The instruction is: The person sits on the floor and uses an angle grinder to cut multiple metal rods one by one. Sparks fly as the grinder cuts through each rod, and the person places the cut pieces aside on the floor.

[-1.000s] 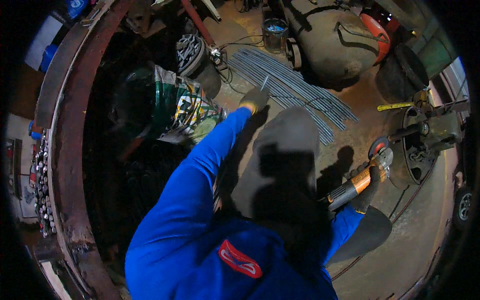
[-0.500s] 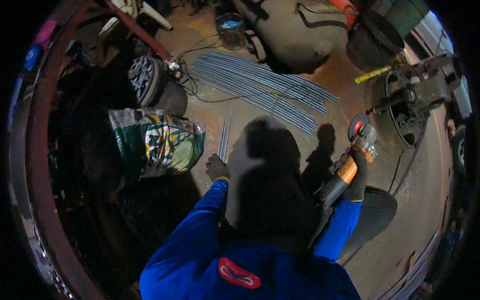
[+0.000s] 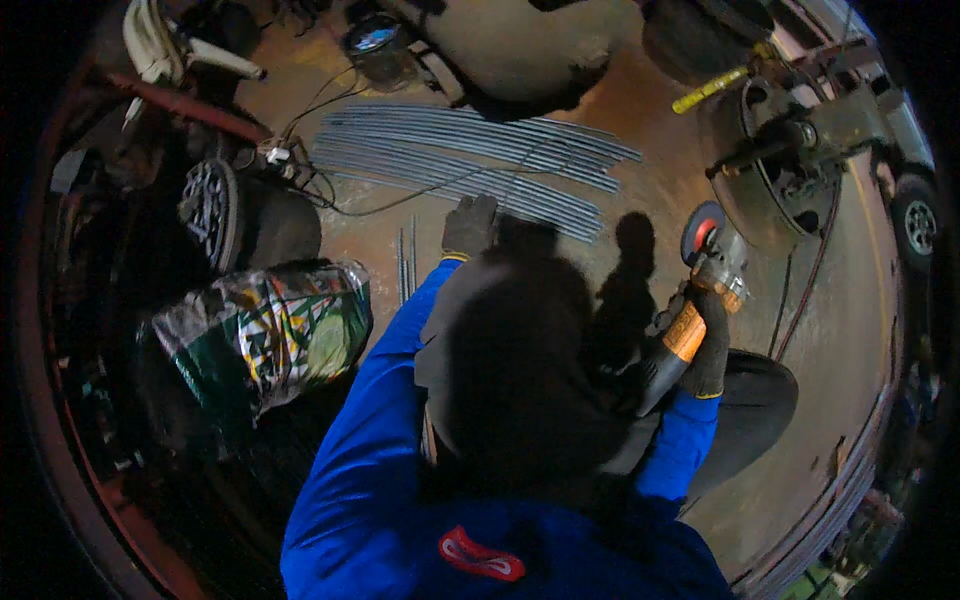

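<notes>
An orange and black angle grinder [image 3: 686,332] with a round disc [image 3: 703,234] is in my right hand [image 3: 710,345], gloved and closed around its body. The disc is raised on the far side of that hand. My left hand [image 3: 468,226], in a dark glove, reaches to the near edge of a spread of long ribbed metal rods [image 3: 470,150] on the floor. Its fingers point away from me and look stretched out; their tips are dim against the rods. A few separate rods [image 3: 405,262] lie left of my left forearm.
A bulging printed sack [image 3: 290,335] and a bucket of metal pieces [image 3: 212,215] stand at left. A cable [image 3: 400,207] crosses the rods. Beyond are a dark pail [image 3: 385,60] and a large tank [image 3: 530,50]. At right, a drum [image 3: 745,150] stands beside a yellow-handled tool [image 3: 710,90].
My left hand has left the separate rods and moved forward and right to the spread of long rods. The view has shifted. My right hand still holds the grinder.
</notes>
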The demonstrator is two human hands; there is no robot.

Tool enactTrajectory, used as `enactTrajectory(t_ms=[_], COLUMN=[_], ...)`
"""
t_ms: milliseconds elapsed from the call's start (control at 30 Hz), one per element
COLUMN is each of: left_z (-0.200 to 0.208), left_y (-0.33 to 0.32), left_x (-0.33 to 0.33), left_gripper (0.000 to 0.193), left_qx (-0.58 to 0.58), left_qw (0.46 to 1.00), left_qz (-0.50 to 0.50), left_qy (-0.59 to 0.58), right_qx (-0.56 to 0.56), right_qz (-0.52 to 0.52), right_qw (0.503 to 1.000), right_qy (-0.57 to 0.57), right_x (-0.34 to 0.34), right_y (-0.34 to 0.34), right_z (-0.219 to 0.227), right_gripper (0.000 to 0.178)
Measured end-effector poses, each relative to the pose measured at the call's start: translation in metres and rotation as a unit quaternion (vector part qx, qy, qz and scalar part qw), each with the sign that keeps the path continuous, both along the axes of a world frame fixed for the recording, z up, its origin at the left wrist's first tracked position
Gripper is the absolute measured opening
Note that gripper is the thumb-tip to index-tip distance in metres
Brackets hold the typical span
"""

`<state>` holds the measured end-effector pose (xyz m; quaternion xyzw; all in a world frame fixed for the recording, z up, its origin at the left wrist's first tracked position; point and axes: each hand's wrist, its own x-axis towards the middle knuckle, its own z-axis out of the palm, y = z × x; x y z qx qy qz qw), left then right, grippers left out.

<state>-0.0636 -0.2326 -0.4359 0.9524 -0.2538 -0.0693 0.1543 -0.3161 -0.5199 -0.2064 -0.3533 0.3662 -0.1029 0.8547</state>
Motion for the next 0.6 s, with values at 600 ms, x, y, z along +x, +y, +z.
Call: enactTrajectory(t_ms=[600], left_z=[-0.023], left_y=[0.010], left_x=[0.049], left_gripper=[0.023], left_qx=[0.129], left_qw=[0.966], left_qz=[-0.224], left_qy=[-0.033], right_qx=[-0.088], right_qz=[-0.036], right_qw=[0.995], right_qy=[0.010], right_x=[0.010], right_y=[0.004], right_z=[0.003], right_gripper=[0.044])
